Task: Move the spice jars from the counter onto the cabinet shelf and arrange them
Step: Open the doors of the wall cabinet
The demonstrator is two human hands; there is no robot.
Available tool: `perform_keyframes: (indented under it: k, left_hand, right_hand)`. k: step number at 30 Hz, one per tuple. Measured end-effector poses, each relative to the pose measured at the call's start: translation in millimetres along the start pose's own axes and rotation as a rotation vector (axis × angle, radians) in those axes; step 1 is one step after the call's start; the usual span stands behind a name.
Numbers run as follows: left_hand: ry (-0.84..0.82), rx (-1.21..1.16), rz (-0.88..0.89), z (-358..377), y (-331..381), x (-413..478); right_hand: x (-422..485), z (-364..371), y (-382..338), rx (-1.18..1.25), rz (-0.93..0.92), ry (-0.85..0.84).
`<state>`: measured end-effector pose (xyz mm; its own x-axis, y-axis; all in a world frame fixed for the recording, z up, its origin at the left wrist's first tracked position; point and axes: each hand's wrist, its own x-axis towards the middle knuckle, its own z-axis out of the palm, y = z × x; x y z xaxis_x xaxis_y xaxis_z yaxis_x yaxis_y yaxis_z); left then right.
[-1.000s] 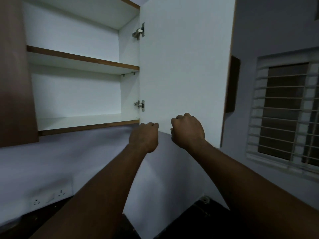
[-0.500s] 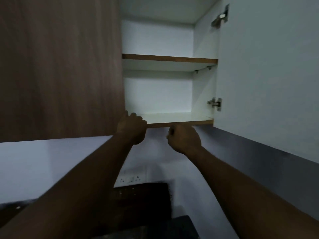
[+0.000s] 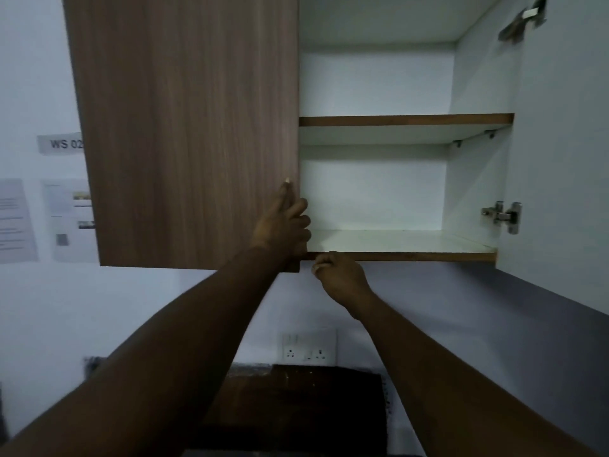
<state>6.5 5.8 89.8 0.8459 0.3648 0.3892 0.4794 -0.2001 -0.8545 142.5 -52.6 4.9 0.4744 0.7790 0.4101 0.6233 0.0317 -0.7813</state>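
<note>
The wall cabinet stands half open. Its right door (image 3: 560, 153) is swung wide, showing a bare white lower shelf (image 3: 395, 242) and a bare upper shelf (image 3: 405, 120). The left wooden door (image 3: 188, 133) is closed or nearly so. My left hand (image 3: 283, 225) grips that door's right edge near its bottom corner, thumb on the front face, fingers curled behind the edge. Just below the lower shelf's front edge, my right hand (image 3: 339, 278) hovers with fingers curled, holding nothing. No spice jars are in view.
A double wall socket (image 3: 308, 347) sits on the backsplash below the cabinet. A dark counter (image 3: 296, 407) lies under it. Papers and a label (image 3: 62, 145) are stuck to the wall on the left. A hinge (image 3: 502, 216) sticks out from the right door.
My view has swung left from the right door to the left door. My left hand moved from the right door's bottom edge to the left door's edge and took hold; my right hand let go.
</note>
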Motion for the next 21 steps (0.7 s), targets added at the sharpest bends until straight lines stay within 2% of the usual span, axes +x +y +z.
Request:
perform_keyframes:
  k: [3,5,8,14,17,21]
  left_hand:
    - [0.165,-0.05,0.005,-9,-9,-11]
    - [0.284,-0.112,0.021,-14,-22,-23]
    - [0.407,-0.155,0.038,-28,-54,-44]
    - [0.394,-0.108,0.028,-68,-99,-81]
    - [0.386,-0.097,0.008,-78,-104,-95]
    - [0.238,-0.113,-0.071,-96,-117,-107]
  right_hand:
    - [-6,2,-5,0.305,0.07,-0.046]
    - [-13,5,-12,0.513,0.116,-0.134]
    - [-22,12,-27,0.638,0.103,-0.248]
    - [-45,35,-58,0.846,0.074,-0.282]
    - [-54,46,-74,0.875,0.022,-0.376]
    - [-67,64,-103,0.846,-0.088,-0.501]
